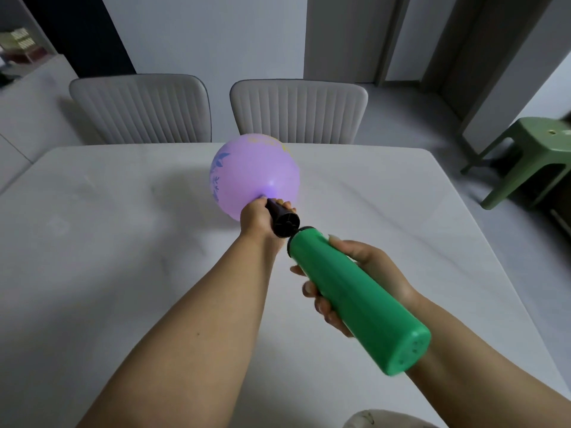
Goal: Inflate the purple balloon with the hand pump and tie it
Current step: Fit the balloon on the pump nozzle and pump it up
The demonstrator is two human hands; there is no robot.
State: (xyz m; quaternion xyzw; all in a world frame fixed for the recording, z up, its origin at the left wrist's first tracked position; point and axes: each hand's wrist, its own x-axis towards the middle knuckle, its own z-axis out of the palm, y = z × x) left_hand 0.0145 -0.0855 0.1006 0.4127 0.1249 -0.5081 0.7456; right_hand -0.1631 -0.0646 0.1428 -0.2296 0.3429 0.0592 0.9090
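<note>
Head view: left hand (256,216) pinches the balloon (255,176) on the pump (349,295); right hand (367,273) wraps the pump. A loose pinch could let the balloon pop off.

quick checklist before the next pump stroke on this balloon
1. Balloon neck on the nozzle: ok. The left hand pinches it around the black nozzle.
2. Grip on the pump: ok. The right hand wraps the green pump body.
3. Seal at the neck: cannot tell, the fingers cover it.
4. Balloon size: ok. The purple balloon is round and partly full; how much more it can take, cannot tell.
5. Space around it: ok. The balloon hangs over bare table, with nothing sharp in view nearby.
6. Ready to tie: not ok, the pump is attached.
</note>
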